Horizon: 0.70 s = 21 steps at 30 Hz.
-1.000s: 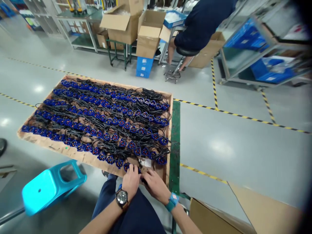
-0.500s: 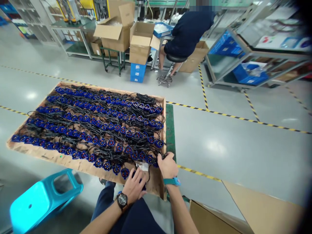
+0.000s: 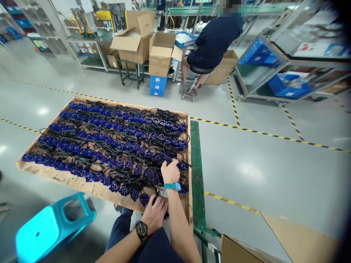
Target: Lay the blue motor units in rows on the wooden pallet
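Rows of round blue housings (image 3: 144, 199) with coloured wires inside lie in a shallow wooden tray (image 3: 82, 179), bundles of black cable (image 3: 128, 179) between them. At the tray's near right corner, my left hand (image 3: 155, 212), below a black watch, curls over a dark blue housing, mostly hidden under the fingers. Further in, my right hand (image 3: 170, 171), with a teal wristband, has its fingers closed at black cable among the right-hand housings. Its fingertips are partly hidden. A white label or bag shows between the hands, largely covered.
A green stand (image 3: 197, 175) carries the tray. To the left is a turquoise stool (image 3: 41, 230); an open cardboard box (image 3: 241, 248) stands at the lower right. Across the aisle, a co-worker (image 3: 219, 40) sits near cartons (image 3: 161, 54). A metal cart (image 3: 285, 54) stands far right.
My right hand has moved left and inward from the tray's right edge to the cables. My left hand stays near the corner, its fingers more curled. The whole view has shifted slightly.
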Each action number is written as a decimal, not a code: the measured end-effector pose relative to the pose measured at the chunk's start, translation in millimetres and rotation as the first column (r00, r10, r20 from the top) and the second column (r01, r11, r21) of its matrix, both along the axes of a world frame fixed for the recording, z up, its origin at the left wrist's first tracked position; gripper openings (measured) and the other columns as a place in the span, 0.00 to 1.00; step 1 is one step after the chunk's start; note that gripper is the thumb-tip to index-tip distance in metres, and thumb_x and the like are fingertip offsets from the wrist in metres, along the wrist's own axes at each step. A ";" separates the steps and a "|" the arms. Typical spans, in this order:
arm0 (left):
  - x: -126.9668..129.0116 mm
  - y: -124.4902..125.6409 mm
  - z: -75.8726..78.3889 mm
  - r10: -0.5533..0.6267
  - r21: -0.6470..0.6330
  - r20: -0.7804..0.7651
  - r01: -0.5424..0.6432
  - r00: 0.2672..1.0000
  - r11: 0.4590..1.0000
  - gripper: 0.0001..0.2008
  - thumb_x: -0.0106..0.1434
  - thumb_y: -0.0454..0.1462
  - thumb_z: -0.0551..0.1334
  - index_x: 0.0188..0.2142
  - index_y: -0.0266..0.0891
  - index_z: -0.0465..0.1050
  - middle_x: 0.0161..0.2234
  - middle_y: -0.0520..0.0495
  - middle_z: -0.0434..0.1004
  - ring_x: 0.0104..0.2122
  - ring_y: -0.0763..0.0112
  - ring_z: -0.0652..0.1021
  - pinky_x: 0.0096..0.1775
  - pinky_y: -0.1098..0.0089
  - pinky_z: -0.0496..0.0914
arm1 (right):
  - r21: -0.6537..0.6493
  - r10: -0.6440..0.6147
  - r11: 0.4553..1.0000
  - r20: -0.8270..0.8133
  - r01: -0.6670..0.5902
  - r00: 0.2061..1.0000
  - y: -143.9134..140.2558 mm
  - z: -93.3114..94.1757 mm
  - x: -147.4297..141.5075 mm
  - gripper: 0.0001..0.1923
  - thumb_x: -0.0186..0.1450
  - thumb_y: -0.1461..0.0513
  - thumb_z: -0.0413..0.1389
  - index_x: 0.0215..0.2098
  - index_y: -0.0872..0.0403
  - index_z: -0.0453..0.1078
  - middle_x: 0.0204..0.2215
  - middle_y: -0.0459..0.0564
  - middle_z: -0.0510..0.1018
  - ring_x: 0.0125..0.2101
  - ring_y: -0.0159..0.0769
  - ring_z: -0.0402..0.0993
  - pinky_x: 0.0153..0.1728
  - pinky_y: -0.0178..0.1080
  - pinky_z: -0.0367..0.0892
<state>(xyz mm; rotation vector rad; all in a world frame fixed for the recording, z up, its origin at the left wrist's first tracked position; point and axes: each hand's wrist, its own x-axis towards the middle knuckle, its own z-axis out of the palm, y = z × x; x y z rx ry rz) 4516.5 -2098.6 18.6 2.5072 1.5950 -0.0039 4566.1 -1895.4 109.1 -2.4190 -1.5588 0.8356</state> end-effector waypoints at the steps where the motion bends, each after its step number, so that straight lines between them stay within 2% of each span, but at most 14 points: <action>1: 0.2 -0.3 -1.4 -0.008 0.010 -0.001 0.008 1.000 1.000 0.30 0.69 0.50 0.54 0.63 0.31 0.63 0.56 0.37 0.71 0.57 0.54 0.66 0.62 0.49 0.53 | -0.024 -0.004 1.000 0.009 0.005 1.000 4.3 -1.6 -2.9 0.27 0.70 0.50 0.49 0.57 0.61 0.57 0.38 0.64 0.80 0.40 0.54 0.79 0.40 0.47 0.69; 4: 1.2 -0.9 -4.9 0.000 0.045 0.009 0.000 1.000 0.999 0.23 0.70 0.43 0.55 0.60 0.35 0.66 0.55 0.40 0.73 0.57 0.54 0.66 0.61 0.48 0.53 | -0.081 -0.010 0.997 0.022 0.012 1.000 15.1 -1.2 -7.8 0.38 0.69 0.40 0.44 0.58 0.66 0.56 0.39 0.70 0.79 0.42 0.59 0.78 0.41 0.52 0.70; 6: 1.8 -0.9 -6.2 0.013 0.076 0.015 -0.014 1.000 0.997 0.21 0.70 0.38 0.55 0.60 0.39 0.67 0.54 0.42 0.73 0.57 0.56 0.65 0.62 0.49 0.53 | -0.109 -0.005 0.994 0.019 0.007 1.000 20.2 1.9 -10.6 0.43 0.67 0.38 0.46 0.59 0.68 0.54 0.40 0.72 0.78 0.43 0.60 0.78 0.43 0.53 0.70; 9: 2.0 -0.4 -7.4 0.014 0.124 0.036 -0.018 0.999 0.992 0.20 0.69 0.34 0.55 0.59 0.45 0.69 0.55 0.45 0.73 0.56 0.56 0.65 0.61 0.48 0.52 | -0.138 -0.009 0.990 0.014 0.010 1.000 23.1 5.9 -15.2 0.44 0.66 0.42 0.53 0.62 0.70 0.50 0.41 0.71 0.78 0.44 0.59 0.78 0.44 0.52 0.70; 13: 1.5 0.0 -7.9 -0.008 0.117 0.060 0.001 0.998 0.993 0.21 0.67 0.33 0.55 0.57 0.48 0.71 0.54 0.47 0.74 0.57 0.55 0.64 0.61 0.47 0.51 | -0.155 -0.040 0.987 -0.009 0.039 0.999 20.6 5.6 -17.4 0.40 0.65 0.52 0.55 0.63 0.70 0.46 0.42 0.69 0.79 0.45 0.57 0.78 0.46 0.51 0.70; 16: 1.5 0.3 -6.0 -0.010 0.076 0.063 0.005 0.998 0.997 0.20 0.68 0.36 0.55 0.58 0.45 0.71 0.54 0.44 0.73 0.56 0.54 0.64 0.61 0.47 0.51 | -0.156 -0.076 0.985 -0.047 0.067 0.996 18.8 2.3 -14.1 0.41 0.64 0.53 0.56 0.64 0.69 0.46 0.43 0.69 0.79 0.46 0.58 0.77 0.47 0.52 0.69; 21: 0.7 1.8 4.9 -0.022 0.049 0.073 0.018 0.997 0.999 0.23 0.70 0.44 0.52 0.58 0.33 0.68 0.52 0.38 0.73 0.56 0.53 0.64 0.62 0.48 0.49 | -0.099 -0.147 0.986 -0.137 0.134 0.980 15.5 -3.2 -1.3 0.43 0.61 0.54 0.58 0.66 0.65 0.48 0.47 0.71 0.77 0.49 0.58 0.75 0.49 0.53 0.68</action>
